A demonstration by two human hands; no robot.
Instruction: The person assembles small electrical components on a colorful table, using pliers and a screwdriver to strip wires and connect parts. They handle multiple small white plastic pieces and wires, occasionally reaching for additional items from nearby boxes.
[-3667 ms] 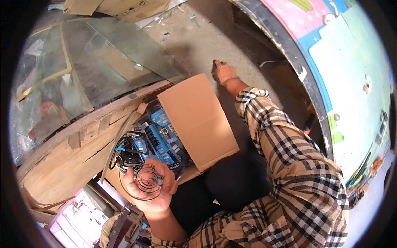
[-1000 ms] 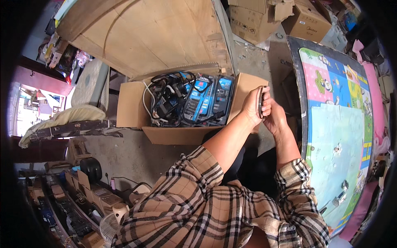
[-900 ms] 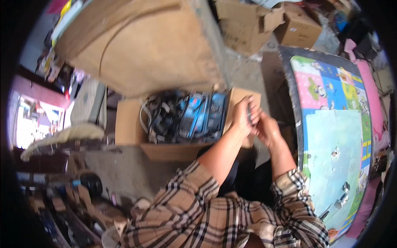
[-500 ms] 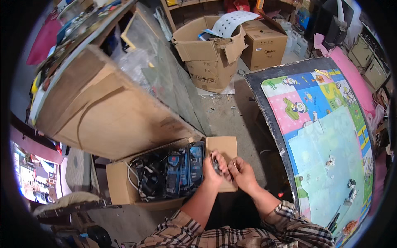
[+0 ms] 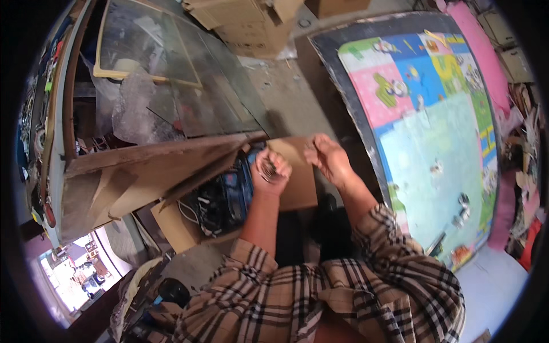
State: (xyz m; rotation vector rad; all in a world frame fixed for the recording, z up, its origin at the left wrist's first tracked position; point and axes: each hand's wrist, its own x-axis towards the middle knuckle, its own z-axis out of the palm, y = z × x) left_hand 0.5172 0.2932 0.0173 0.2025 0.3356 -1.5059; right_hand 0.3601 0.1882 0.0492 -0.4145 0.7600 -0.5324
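My left hand (image 5: 271, 173) is closed in a fist around what looks like a bundle of thin metallic pieces (image 5: 267, 167); their kind is too small to tell. My right hand (image 5: 331, 162) is raised to its right, fingers bent and pinched together beside the cardboard flap; whatever is between them cannot be made out. Below and left of my hands is an open cardboard box (image 5: 173, 227). Inside lie black cables (image 5: 210, 212) with a white cord, and blue-and-black packs (image 5: 235, 191). The box's flap (image 5: 297, 186) stretches out under and between my hands.
To the left stands a wooden board (image 5: 154, 180) with glass panes (image 5: 211, 74) and bubble wrap (image 5: 136, 108) behind it. On the right is a table (image 5: 357, 108) with a cartoon-print cover (image 5: 409, 74) and a pale green sheet (image 5: 429, 148). Large cartons (image 5: 251, 37) stand at the far side.
My hands have moved apart; the right one has risen away from the left. The view has shifted, bringing the board and glass on the left closer.
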